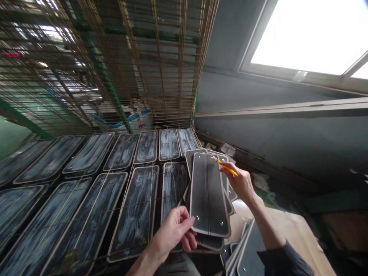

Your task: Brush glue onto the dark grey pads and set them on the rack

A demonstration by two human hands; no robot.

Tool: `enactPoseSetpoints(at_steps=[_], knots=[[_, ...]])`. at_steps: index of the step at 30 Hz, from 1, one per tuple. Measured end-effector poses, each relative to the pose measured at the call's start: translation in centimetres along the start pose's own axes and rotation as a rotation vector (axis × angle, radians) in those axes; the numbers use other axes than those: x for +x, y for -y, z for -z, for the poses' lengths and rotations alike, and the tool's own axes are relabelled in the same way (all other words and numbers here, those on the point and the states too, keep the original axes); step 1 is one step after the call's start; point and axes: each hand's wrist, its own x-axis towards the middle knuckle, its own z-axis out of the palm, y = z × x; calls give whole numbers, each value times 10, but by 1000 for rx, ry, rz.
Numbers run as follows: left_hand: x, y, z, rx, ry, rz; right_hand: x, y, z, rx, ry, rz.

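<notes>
My right hand is closed round a brush with a yellow handle. Its tip meets the upper right of a dark rounded panel, which has a pale edge, a centre seam and metal studs near its corners. This panel tops an uneven stack of similar panels. My left hand pinches the panel's lower left edge, thumb at the corner and the other fingers curled below. No white streaks show on this panel.
Left of the stack, rows of dark panels smeared with whitish streaks lie on wire racks. A raised wire rack stands behind them. More panels lean on a wooden board at lower right. A grey wall with a window borders the right.
</notes>
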Motion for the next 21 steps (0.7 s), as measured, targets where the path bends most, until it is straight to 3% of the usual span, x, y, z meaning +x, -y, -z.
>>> enactPoseSetpoints(at_steps=[4,9,17,21], knots=[[-2,11,-5,-67,-49,5,14,-3,-5,-166,46,55],[-6,9,-8,-135,-88,-13,13,-1,-4,-198,141,92],[-12,5,-11,-168,-118,-32,-50,62,46,-15,457,-1],[-13,6,-12,-157,-132,-38,-69,88,69,53,622,-45]])
